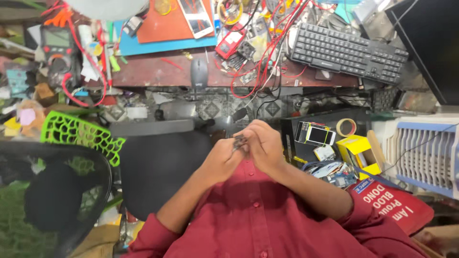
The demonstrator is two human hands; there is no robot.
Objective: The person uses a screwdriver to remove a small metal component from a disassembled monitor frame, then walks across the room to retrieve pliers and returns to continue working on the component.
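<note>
My two hands meet in front of my red shirt [258, 215], above the edge of a black chair seat [158, 162]. My left hand [221, 160] and my right hand [264, 145] both pinch a small dark metal part [239, 141] between their fingertips. The part is mostly hidden by the fingers, so I cannot tell its kind.
A cluttered desk [153, 71] lies ahead with a black keyboard [346, 50], a grey mouse [199, 74], red wires [267, 52], a multimeter [57, 45] and a phone [196, 16]. A green mesh basket [81, 134] is at left. A yellow box [356, 150], tape roll [346, 127] and white fan grille [420, 153] are at right.
</note>
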